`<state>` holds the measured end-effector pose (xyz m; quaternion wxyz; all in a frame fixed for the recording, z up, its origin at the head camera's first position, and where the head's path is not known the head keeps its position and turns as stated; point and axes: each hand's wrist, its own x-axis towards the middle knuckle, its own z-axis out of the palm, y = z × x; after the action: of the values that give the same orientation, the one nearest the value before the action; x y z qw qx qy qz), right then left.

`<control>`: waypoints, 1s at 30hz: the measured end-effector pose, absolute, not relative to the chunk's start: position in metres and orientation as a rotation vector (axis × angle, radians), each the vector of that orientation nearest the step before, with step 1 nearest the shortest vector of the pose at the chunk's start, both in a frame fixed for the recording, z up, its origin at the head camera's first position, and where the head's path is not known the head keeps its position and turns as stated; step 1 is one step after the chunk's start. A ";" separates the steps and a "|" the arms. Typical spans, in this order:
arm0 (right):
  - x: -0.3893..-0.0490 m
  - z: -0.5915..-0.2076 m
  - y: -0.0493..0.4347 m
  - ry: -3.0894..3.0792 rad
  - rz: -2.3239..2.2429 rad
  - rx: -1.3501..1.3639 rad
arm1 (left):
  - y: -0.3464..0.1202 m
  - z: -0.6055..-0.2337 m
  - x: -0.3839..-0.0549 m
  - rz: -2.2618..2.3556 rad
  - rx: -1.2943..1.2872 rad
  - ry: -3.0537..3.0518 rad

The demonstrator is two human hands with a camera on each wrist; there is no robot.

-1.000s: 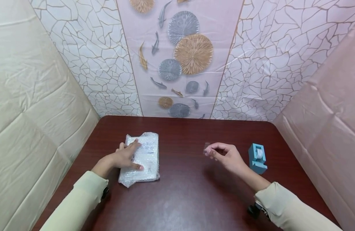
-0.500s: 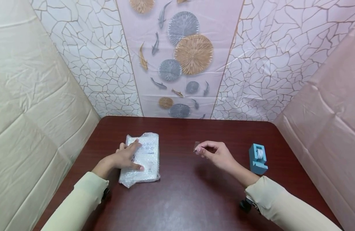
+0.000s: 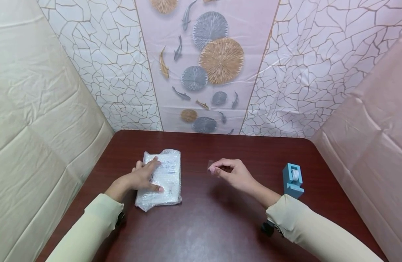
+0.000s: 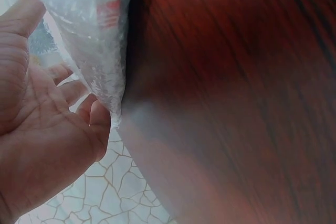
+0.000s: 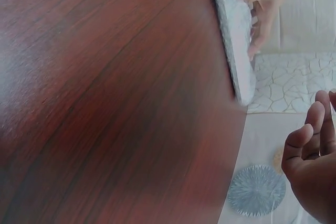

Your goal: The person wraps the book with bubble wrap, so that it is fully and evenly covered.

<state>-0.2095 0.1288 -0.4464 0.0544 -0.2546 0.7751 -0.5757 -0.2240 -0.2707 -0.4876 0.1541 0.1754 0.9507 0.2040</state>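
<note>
A flat package in bubble wrap (image 3: pixel 169 182) lies on the left part of the table. My left hand (image 3: pixel 140 178) rests on top of it with fingers spread; in the left wrist view the bubble wrap (image 4: pixel 100 40) shows beside the palm. To the right of the package, above the table, my right hand (image 3: pixel 235 174) pinches a short piece of clear tape (image 3: pixel 210 165) between thumb and fingertips. The right wrist view shows my curled right fingers (image 5: pixel 300 142), with the pinch itself out of frame.
A blue tape dispenser (image 3: pixel 293 181) with a roll in it stands at the table's right side. The dark red wooden table (image 3: pixel 194 229) ends at a patterned backdrop (image 3: pixel 201 91), and quilted pale panels (image 3: pixel 34 120) flank it.
My right hand has moved left with the tape, away from the dispenser and closer to the package. My left hand and the package stay in place.
</note>
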 end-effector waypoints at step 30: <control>-0.217 -0.460 0.082 2.300 -1.717 -0.932 | -0.279 -0.511 -0.235 0.547 0.490 2.760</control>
<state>-0.2174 0.0821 -0.4595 0.0619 -0.3081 0.7607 -0.5680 -0.2355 -0.2792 -0.5115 0.1422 0.1699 0.9565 0.1896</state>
